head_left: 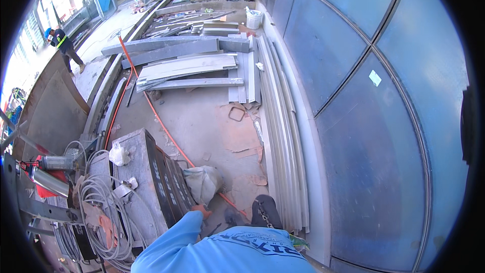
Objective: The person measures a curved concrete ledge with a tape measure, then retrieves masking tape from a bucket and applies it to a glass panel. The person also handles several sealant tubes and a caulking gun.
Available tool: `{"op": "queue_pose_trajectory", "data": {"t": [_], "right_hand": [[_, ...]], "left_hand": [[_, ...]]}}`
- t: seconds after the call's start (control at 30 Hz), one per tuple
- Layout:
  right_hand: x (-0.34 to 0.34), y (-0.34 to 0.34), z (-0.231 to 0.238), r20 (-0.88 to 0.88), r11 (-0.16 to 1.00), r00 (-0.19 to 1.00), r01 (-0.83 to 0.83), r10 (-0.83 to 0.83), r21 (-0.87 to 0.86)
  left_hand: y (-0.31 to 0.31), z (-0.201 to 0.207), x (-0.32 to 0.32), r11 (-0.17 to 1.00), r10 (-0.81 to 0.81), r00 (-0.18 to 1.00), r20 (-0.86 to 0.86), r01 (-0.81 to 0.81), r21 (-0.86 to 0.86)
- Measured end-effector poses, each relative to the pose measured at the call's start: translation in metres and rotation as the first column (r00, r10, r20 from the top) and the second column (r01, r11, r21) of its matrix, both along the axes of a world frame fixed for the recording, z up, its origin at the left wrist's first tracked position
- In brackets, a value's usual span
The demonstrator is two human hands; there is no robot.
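My left hand, orange-coloured, rests at or just beside the near end of a dark-sided stack with a grey top. Its fingers are too small and partly hidden to read. Just beyond the hand, a whitish sack slumps against the stack. An orange hose runs along the floor past the sack. My right hand is out of view. On the left, a coil of grey cable hangs over the stack's side, close to a crumpled white plastic bag.
Long metal profiles line the right wall of blue panels. Grey boards lie across the floor ahead, with flattened cardboard nearer. A white bucket stands far right. A person in a blue helmet is at far left.
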State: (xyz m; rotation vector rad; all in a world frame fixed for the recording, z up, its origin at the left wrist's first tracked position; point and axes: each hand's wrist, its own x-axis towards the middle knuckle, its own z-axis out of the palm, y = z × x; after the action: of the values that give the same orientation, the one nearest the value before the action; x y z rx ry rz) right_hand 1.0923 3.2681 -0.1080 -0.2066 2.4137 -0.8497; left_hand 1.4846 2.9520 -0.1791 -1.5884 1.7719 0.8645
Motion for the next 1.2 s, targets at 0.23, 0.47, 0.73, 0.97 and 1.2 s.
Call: {"op": "queue_pose_trajectory", "data": {"t": [0.23, 0.47, 0.73, 0.97, 1.2], "right_hand": [[-0.043, -0.041, -0.077, 0.396, 0.968, 0.913, -0.003, -0.1, 0.251], [-0.176, -0.221, -0.192, 0.354, 0.966, 0.924, 0.051, -0.142, 0.253], [-0.269, -0.77, -0.066, -0.378, 0.803, 0.774, -0.584, 0.507, -0.118], [-0.169, -0.979, 0.055, -0.363, 0.531, 0.67, -0.738, 0.647, -0.415], [-0.111, -0.88, -0.119, 0.069, 0.401, 0.425, -0.887, 0.902, 0.228]], "left_hand": [[-0.026, -0.007, 0.0, 0.98, 0.196, 0.98, -0.028, -0.196, 0.025], [-0.144, -0.002, -0.016, 0.846, 0.516, 0.853, -0.078, -0.522, -0.108], [-0.277, 0.043, -0.014, 0.56, 0.735, 0.635, -0.237, -0.766, -0.317], [-0.348, 0.043, -0.042, 0.428, 0.836, 0.473, -0.278, -0.879, -0.209], [-0.384, -0.034, -0.018, 0.442, 0.896, 0.435, 0.092, -0.895, -0.069]]}}
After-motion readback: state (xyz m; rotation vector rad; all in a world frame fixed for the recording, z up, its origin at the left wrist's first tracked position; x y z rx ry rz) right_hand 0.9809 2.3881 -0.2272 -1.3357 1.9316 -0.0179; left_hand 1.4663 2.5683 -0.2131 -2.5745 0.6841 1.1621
